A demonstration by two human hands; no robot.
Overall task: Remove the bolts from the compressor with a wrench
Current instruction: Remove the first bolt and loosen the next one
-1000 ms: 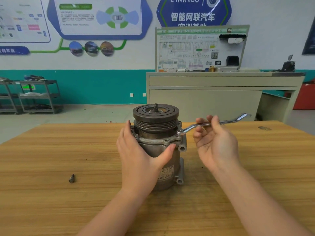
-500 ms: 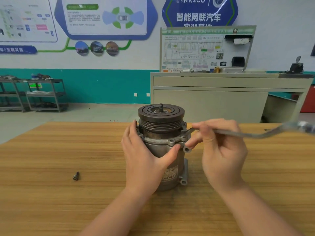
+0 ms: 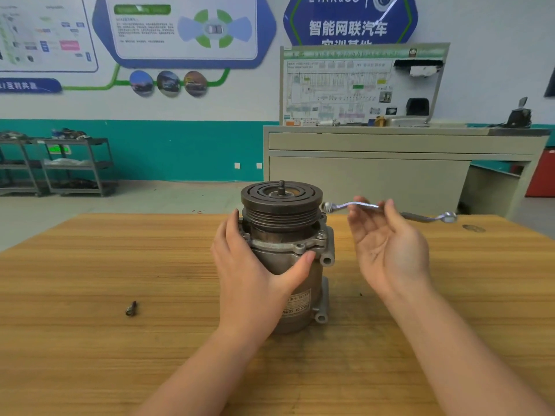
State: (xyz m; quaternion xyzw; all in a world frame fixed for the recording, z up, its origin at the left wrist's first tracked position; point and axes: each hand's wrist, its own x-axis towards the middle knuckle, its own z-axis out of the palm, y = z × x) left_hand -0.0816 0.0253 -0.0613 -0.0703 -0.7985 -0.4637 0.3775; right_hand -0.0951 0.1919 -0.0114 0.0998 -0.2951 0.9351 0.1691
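Note:
A grey compressor with a dark grooved pulley stands upright on the wooden table. My left hand grips its body, thumb across the front below the flange. My right hand is to the right of the compressor, palm turned up, and pinches a silver double-ring wrench at its shaft. The wrench's near ring end hangs beside the pulley rim, above the flange and off the bolts. A bolt head shows on the flange's right side. One loose bolt lies on the table to the left.
A beige workbench with a wiring display board stands behind the table. Metal shelf carts are at the far left by the teal wall. A dark knot mark shows on the table at the right.
The wrench's ring end sat on the right flange bolt and was swung; now it is lifted off, level with the pulley. My right hand has turned palm up. My left hand kept its grip.

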